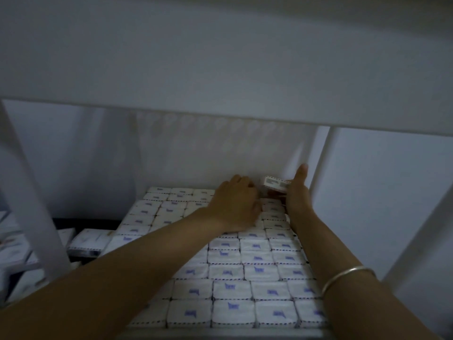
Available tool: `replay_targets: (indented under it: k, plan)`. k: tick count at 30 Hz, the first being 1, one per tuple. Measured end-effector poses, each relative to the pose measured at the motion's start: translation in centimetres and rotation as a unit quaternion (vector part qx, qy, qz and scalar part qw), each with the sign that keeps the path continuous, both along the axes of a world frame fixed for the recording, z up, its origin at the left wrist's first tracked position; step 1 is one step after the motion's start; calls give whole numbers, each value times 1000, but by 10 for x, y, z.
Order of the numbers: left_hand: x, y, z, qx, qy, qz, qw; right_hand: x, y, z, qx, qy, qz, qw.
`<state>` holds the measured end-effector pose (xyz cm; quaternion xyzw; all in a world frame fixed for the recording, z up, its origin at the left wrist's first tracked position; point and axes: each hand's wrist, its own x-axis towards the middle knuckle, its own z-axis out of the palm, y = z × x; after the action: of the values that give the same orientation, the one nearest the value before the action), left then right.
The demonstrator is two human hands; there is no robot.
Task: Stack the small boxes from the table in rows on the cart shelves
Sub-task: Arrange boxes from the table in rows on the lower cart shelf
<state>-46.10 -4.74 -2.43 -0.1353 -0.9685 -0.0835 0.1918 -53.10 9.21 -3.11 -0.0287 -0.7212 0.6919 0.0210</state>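
Several rows of small white boxes [257, 271] with blue marks and dashed edges cover the cart shelf under a white upper shelf [220, 69]. My right hand [297, 192] reaches to the back right corner and holds one small box [275, 184] tilted above the rows, thumb pointing up. My left hand [236, 204] lies palm down on the boxes just left of it, fingers curled at the back row; what its fingertips touch is hidden.
White cart posts stand at the left [29, 192] and right [321, 163]. Beyond the left post lie more white boxes [89, 241] on a lower surface. A white wall closes the back of the shelf.
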Motion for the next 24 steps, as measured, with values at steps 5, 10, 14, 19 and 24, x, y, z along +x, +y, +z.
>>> replay_targets:
  k: [5, 10, 14, 19, 24]
  plan:
    - [13, 7, -7, 38, -57, 10, 998, 8, 3, 9, 202, 76, -84, 973]
    - [18, 3, -11, 51, -112, 24, 992, 8, 5, 11, 281, 165, -124, 937]
    - [19, 5, -11, 44, -95, 24, 994, 10, 3, 13, 187, 174, -79, 964]
    - [20, 5, -10, 49, -75, 17, 996, 12, 6, 21, 24, 65, 47, 996]
    - [20, 5, -9, 46, -63, 15, 997, 17, 8, 23, -41, 10, 169, 985]
